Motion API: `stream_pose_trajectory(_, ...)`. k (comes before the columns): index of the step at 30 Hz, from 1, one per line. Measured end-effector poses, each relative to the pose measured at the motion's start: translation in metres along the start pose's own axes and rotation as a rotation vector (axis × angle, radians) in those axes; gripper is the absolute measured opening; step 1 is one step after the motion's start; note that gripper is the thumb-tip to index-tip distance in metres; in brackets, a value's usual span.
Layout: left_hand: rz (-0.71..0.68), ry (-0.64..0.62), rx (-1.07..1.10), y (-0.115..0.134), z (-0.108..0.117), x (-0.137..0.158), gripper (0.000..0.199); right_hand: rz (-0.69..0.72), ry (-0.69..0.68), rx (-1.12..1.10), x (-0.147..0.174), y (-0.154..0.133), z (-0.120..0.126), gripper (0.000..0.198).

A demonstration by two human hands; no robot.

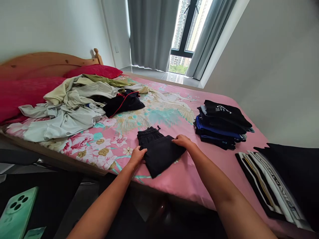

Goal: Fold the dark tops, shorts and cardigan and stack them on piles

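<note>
Black drawstring shorts [163, 154] lie on the bed near its front edge, with the legs folded up towards the gathered waistband. My left hand [138, 156] pinches the left end of the folded edge. At the other end of that edge, my right hand [181, 141] grips the cloth between thumb and fingers. The waistband and a bit of cord show beyond the fold. Beneath the shorts is a pink flowered bed sheet [181, 179].
A loose heap of clothes [72, 103] lies at the left by red pillows [94, 70]. Folded dark clothes [221, 124] are stacked at the right, and another folded pile [271, 186] sits nearer. A green phone [18, 212] is at the lower left.
</note>
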State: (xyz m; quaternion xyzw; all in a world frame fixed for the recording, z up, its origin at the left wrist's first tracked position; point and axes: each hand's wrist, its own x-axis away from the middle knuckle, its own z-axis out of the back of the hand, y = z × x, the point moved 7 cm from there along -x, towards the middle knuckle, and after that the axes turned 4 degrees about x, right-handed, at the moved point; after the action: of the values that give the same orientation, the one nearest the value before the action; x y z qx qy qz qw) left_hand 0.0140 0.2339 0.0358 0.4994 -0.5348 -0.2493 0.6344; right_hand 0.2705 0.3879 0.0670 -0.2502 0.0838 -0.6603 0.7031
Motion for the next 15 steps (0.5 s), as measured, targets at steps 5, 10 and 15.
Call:
stream_pose_trajectory(5, -0.155, 0.047, -0.011, 0.012, 0.014, -0.003, 0.024, 0.185, 0.093, -0.046, 0.002, -0.016, 0.009, 0.022)
stream_pose_trajectory(10, -0.432, 0.193, -0.111, 0.052, 0.031, -0.021, 0.028, 0.299, 0.308, -0.154, 0.002, -0.036, 0.022, 0.031)
stream_pose_trajectory(15, -0.468, 0.311, -0.193, 0.077, 0.039, -0.051, 0.027, 0.257, 0.369, -0.162, -0.019, -0.06, 0.018, 0.027)
